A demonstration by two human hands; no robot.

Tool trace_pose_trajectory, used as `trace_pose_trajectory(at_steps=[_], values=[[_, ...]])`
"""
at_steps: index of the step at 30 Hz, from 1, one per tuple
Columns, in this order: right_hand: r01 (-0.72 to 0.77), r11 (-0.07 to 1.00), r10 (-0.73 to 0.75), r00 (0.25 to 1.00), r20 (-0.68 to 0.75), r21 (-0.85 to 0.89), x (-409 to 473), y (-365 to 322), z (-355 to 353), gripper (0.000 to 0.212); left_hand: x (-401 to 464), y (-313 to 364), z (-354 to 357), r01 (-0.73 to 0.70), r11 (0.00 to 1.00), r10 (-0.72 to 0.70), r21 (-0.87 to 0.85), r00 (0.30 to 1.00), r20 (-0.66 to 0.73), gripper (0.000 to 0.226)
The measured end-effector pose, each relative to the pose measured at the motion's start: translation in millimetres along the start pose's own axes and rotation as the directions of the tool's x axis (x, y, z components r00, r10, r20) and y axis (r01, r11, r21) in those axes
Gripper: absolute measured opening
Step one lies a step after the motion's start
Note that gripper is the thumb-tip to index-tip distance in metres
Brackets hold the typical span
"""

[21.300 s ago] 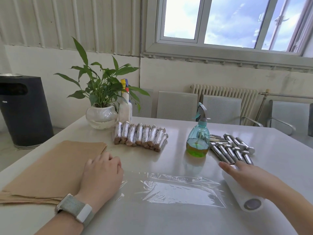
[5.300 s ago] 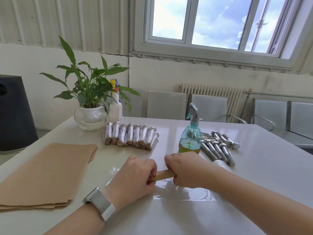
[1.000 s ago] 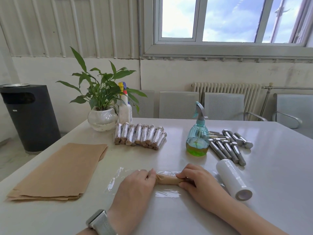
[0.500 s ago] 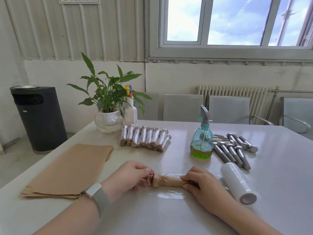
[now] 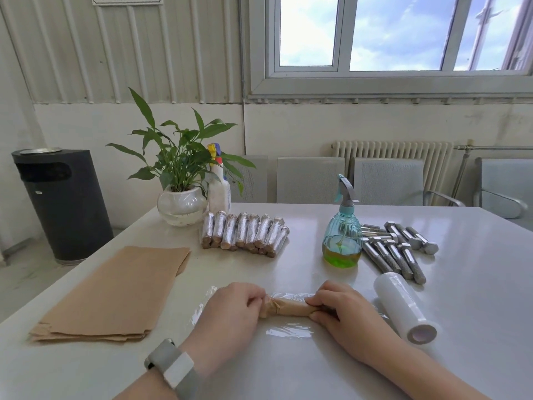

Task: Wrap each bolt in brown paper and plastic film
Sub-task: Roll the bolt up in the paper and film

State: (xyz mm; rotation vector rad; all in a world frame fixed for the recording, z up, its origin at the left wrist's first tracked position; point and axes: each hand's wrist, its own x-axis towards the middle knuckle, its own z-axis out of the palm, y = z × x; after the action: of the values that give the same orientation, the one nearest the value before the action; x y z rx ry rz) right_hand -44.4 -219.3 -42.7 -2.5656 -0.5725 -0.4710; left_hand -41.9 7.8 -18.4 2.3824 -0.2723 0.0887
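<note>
A bolt rolled in brown paper (image 5: 288, 306) lies on a sheet of plastic film (image 5: 288, 332) near the table's front edge. My left hand (image 5: 230, 313) grips its left end and my right hand (image 5: 340, 310) grips its right end, with film partly over the roll. A stack of brown paper sheets (image 5: 115, 293) lies to the left. Several wrapped bolts (image 5: 245, 235) sit in a row behind. Several bare steel bolts (image 5: 398, 249) lie at the right. The film roll (image 5: 403, 307) rests beside my right hand.
A teal spray bottle (image 5: 343, 235) stands between the wrapped and bare bolts. A potted plant (image 5: 181, 197) and a white spray bottle (image 5: 219, 186) stand at the table's (image 5: 476, 313) far left. A black bin (image 5: 60, 203) stands on the floor; chairs (image 5: 308, 180) line the wall.
My left hand has closed back over the roll's left end after pinching it from the side. The roll has stayed in the same spot between both hands.
</note>
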Motion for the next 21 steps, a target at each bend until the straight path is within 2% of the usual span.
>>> trace_pose_trajectory(at_steps=[1, 3, 5, 6, 8, 9, 10, 12, 13, 14, 15, 16, 17, 18, 19, 21], values=[[0.000, 1.000, 0.000, 1.000, 0.002, -0.001, 0.1, -0.1, 0.2, 0.018, -1.4, 1.1, 5.1, -0.079, 0.983, 0.081, 0.168, 0.997, -0.002, 0.021], [-0.002, 1.000, 0.002, 1.000, 0.004, -0.006, 0.4, 0.1, 0.6, 0.018, -5.4, 9.8, 13.7, -0.140, 0.896, 0.142, 0.422, 0.989, 0.025, 0.019], [-0.007, 1.000, 0.007, 1.000, 0.000, -0.007, 1.1, -0.2, 1.4, 0.018, -8.7, 12.4, 29.4, -0.142, 0.743, 0.164, 0.654, 0.986, 0.028, 0.041], [-0.009, 1.000, 0.009, 1.000, -0.002, -0.005, 1.0, -0.1, 1.5, 0.018, -12.3, 17.2, 32.7, -0.135, 0.704, 0.169, 0.697, 0.985, 0.021, 0.049], [-0.010, 1.000, 0.010, 1.000, 0.000, -0.007, 1.4, 0.0, 1.6, 0.018, -20.0, 26.1, 41.8, -0.132, 0.630, 0.175, 0.765, 0.984, 0.026, 0.052], [-0.011, 1.000, 0.011, 1.000, 0.003, -0.009, 1.2, -0.6, 1.7, 0.018, -20.8, 27.2, 47.1, -0.143, 0.624, 0.180, 0.768, 0.983, 0.037, 0.054], [-0.014, 1.000, 0.014, 1.000, 0.001, -0.005, 1.2, -0.9, 1.4, 0.018, -21.0, 26.7, 49.1, -0.162, 0.671, 0.158, 0.723, 0.985, 0.074, 0.055], [-0.015, 1.000, 0.015, 1.000, 0.004, -0.001, 0.7, -1.3, 0.9, 0.018, -14.7, 24.6, 35.0, -0.102, 0.838, 0.041, 0.536, 0.991, 0.124, 0.054], [-0.012, 1.000, 0.012, 1.000, 0.006, -0.005, 0.6, -1.6, 0.4, 0.019, -8.9, 21.2, 24.3, -0.046, 0.943, 0.014, 0.330, 0.995, 0.100, 0.049], [-0.010, 1.000, 0.010, 1.000, 0.008, -0.007, 0.4, -1.8, 0.0, 0.019, -2.9, 16.3, 11.6, 0.042, 0.998, -0.046, 0.056, 0.995, 0.086, 0.043], [-0.009, 1.000, 0.009, 1.000, 0.009, -0.006, 0.1, -1.7, -0.3, 0.019, 3.6, 11.6, -2.4, 0.154, 0.962, -0.130, -0.225, 0.985, 0.116, 0.038], [-0.006, 1.000, 0.006, 1.000, 0.010, -0.004, 0.0, -1.7, -0.6, 0.019, 8.8, 5.2, -15.5, 0.235, 0.870, -0.197, -0.434, 0.972, 0.130, 0.034], [-0.005, 1.000, 0.005, 1.000, 0.010, -0.003, 0.1, -1.7, -0.8, 0.019, 15.9, -4.2, -26.6, 0.273, 0.803, -0.248, -0.530, 0.961, 0.119, 0.029], [-0.004, 1.000, 0.004, 1.000, 0.011, -0.003, 0.2, -1.8, -0.9, 0.018, 22.6, -14.2, -36.7, 0.276, 0.798, -0.284, -0.535, 0.956, 0.071, 0.023], [-0.003, 1.000, 0.003, 1.000, 0.012, -0.002, 0.3, -1.9, -0.9, 0.018, 28.8, -25.9, -44.7, 0.268, 0.843, -0.303, -0.467, 0.953, 0.000, 0.016], [-0.001, 1.000, 0.001, 1.000, 0.013, 0.000, 0.1, -1.5, -0.6, 0.018, 40.0, -50.7, -53.4, 0.276, 0.952, -0.292, -0.130, 0.948, -0.127, 0.006]])
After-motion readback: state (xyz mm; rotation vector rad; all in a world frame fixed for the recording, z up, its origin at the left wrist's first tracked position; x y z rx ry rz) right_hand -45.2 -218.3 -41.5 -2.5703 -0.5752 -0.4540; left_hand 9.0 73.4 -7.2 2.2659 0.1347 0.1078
